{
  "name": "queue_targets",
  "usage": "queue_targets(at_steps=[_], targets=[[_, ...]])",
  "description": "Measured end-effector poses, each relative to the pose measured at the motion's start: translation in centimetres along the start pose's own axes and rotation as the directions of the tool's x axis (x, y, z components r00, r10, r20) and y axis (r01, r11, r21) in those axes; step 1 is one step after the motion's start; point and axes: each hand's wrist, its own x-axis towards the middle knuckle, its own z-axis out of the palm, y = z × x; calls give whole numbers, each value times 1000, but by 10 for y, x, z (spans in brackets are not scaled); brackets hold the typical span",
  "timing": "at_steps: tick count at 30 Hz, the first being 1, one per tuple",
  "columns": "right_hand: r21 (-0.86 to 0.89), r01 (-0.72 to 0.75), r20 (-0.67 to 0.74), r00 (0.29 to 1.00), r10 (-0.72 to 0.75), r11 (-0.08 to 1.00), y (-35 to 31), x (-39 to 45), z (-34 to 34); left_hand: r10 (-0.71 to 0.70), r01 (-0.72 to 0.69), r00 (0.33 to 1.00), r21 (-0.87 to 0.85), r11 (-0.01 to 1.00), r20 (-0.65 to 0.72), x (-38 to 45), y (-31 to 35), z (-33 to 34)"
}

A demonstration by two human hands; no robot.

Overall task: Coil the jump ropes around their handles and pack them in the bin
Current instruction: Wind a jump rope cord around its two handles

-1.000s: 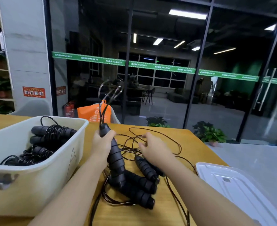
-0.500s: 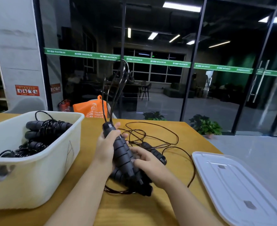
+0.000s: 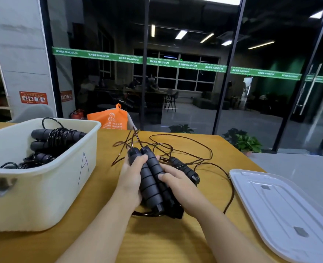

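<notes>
Two black handles are gripped side by side between the left hand and the right hand, above the surface. Loose rope is spread just beyond; the bin stands left.

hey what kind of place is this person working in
Probably an office or commercial lobby at night: a glass wall with green MAXIMUM banding, a wooden table, and a lounge with chairs beyond the glass.
</notes>
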Motion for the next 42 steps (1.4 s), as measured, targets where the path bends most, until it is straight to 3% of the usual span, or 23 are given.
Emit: queue_targets(at_steps=[6, 13, 15, 18, 21, 30, 35, 37, 39, 42], targets=[[1, -21, -56, 998, 21, 1000, -1, -3, 1, 1, -2, 1000, 40, 999, 28, -3, -3, 1], [-5, -45, 7, 999, 45, 999, -4, -5, 2, 120, -120, 993, 67, 991, 10, -4, 0, 5], [-132, 0, 38, 999, 5, 991, -2, -5, 2, 168, -166, 985, 68, 984, -36, -3, 2, 5], [-424, 127, 63, 992, -111, 897, 0, -3, 2, 202, -197, 976, 63, 978, -83, -3, 3, 6], [-470, 180, 62, 983, -171, 864, 3, -1, 0, 177, -176, 981, 18, 984, -84, -5, 3, 11], [-550, 95, -41, 989, -141, 830, 1, -4, -3, 148, -150, 988, -42, 988, -53, -6, 0, 16], [-758, -16, -229, 942, -243, 652, 1, 1, -1, 132, -129, 989, -48, 990, 71, -9, -6, 21], [-730, -56, -301, 921, -246, 682, 1, 3, -7, 150, -156, 980, 41, 987, 130, -7, -5, 21], [-719, -78, -329, 913, -240, 690, 2, 3, -18, 194, -232, 970, 330, 915, 145, -7, -2, 16], [-619, -86, -367, 910, -191, 781, 2, 0, -35, 395, -341, 912, 745, 573, 113, -9, 1, 6]])
